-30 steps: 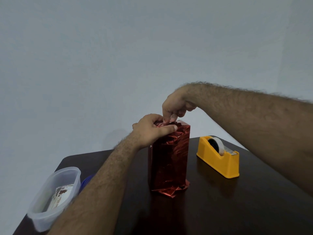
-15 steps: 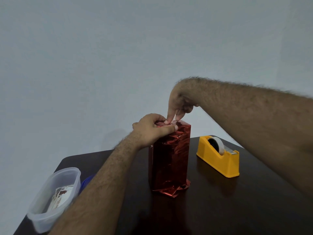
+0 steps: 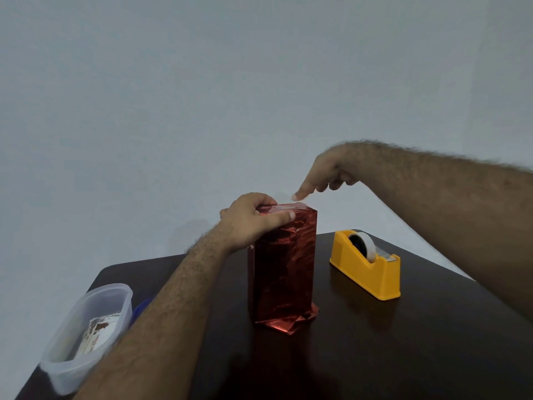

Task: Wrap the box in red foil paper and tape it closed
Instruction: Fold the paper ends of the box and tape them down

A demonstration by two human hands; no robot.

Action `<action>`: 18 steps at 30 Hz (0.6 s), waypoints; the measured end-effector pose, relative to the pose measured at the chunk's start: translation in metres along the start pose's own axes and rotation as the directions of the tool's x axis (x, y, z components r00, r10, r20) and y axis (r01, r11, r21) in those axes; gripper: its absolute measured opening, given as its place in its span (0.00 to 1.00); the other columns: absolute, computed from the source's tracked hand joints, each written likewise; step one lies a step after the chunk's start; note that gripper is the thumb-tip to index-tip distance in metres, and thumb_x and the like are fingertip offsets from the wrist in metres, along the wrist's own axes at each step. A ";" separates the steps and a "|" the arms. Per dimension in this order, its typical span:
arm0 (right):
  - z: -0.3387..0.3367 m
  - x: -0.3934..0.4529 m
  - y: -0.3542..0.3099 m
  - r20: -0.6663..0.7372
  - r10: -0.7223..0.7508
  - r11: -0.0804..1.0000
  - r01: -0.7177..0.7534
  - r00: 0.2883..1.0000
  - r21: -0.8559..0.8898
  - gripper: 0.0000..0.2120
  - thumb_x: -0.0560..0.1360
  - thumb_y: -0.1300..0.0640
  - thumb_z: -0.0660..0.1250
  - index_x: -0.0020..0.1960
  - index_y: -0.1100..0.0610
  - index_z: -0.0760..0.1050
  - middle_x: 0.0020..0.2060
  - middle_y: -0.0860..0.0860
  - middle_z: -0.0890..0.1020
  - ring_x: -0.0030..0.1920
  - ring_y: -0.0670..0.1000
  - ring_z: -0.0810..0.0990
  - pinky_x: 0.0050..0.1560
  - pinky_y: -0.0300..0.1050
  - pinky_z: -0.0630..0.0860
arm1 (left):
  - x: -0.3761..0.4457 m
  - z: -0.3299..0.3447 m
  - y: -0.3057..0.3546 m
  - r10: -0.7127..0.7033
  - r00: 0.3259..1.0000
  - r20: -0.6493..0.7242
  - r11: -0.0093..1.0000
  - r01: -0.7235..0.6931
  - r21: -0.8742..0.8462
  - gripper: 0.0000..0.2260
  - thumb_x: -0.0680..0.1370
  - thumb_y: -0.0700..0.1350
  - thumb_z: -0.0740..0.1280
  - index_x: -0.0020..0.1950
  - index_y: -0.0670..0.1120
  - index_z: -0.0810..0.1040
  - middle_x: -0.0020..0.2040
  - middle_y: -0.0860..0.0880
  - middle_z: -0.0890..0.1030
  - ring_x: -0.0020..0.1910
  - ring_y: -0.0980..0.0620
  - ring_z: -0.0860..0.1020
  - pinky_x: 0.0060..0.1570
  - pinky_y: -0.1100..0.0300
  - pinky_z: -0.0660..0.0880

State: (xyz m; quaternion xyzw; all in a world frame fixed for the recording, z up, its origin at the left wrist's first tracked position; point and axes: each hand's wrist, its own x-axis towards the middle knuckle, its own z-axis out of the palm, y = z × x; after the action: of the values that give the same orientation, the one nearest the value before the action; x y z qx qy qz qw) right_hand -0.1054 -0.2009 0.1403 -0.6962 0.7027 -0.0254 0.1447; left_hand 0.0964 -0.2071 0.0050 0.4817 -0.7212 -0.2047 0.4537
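The box [image 3: 284, 269], wrapped in crinkled red foil paper, stands upright in the middle of the dark table [image 3: 403, 347]. Loose foil is folded out at its base. A strip of clear tape [image 3: 281, 208] lies across the box's top. My left hand [image 3: 248, 220] grips the top left of the box, fingers over the top and thumb along the front face. My right hand [image 3: 326, 174] is above the top right corner. Its index finger points straight down, with the tip at the tape's far end; the other fingers are curled.
A yellow tape dispenser [image 3: 366, 269] with a roll of clear tape stands to the right of the box. At the table's left front edge is a translucent plastic container [image 3: 66, 368] with paper inside, and something blue [image 3: 141, 308] shows behind my left forearm. A plain wall is behind.
My right hand has lifted and moved right, from several fingertips pressing on the box top to a single index finger at the far right edge. My left hand and the box have stayed put.
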 end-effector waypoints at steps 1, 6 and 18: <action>0.003 0.002 0.000 0.010 0.014 1.000 -0.014 1.000 0.021 0.42 0.71 0.33 0.76 0.76 0.55 0.71 0.76 0.51 0.73 0.79 0.57 0.67 0.76 0.61 0.63 | 0.000 -0.001 -0.001 0.003 1.000 0.007 1.000 -0.003 -0.019 0.30 0.59 0.80 0.75 0.53 0.64 0.84 0.52 0.57 0.87 0.58 0.48 0.83 0.64 0.39 0.79; 0.012 0.020 0.019 0.045 0.061 0.984 -0.067 0.997 0.165 0.38 0.68 0.33 0.79 0.69 0.54 0.75 0.74 0.49 0.73 0.79 0.52 0.64 0.72 0.56 0.65 | -0.002 -0.003 -0.001 0.015 0.999 0.040 0.998 -0.013 -0.053 0.27 0.62 0.75 0.78 0.53 0.61 0.85 0.51 0.57 0.87 0.56 0.49 0.86 0.63 0.39 0.81; 0.072 0.055 0.090 -0.561 -0.054 0.724 0.419 0.826 0.548 0.05 0.77 0.59 0.76 0.50 0.56 0.81 0.45 0.50 0.81 0.52 0.53 0.81 0.49 0.45 0.79 | -0.011 -0.010 0.010 0.090 0.996 0.015 0.984 -0.087 -0.157 0.36 0.63 0.71 0.77 0.67 0.57 0.81 0.66 0.56 0.80 0.65 0.59 0.79 0.66 0.57 0.78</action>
State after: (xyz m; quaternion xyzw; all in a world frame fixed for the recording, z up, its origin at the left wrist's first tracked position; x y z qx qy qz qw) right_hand -0.1754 -0.2409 0.0410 -0.6563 0.5623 -0.4690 0.1820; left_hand 0.1006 -0.1914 0.0125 0.4099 -0.7286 -0.2455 0.4908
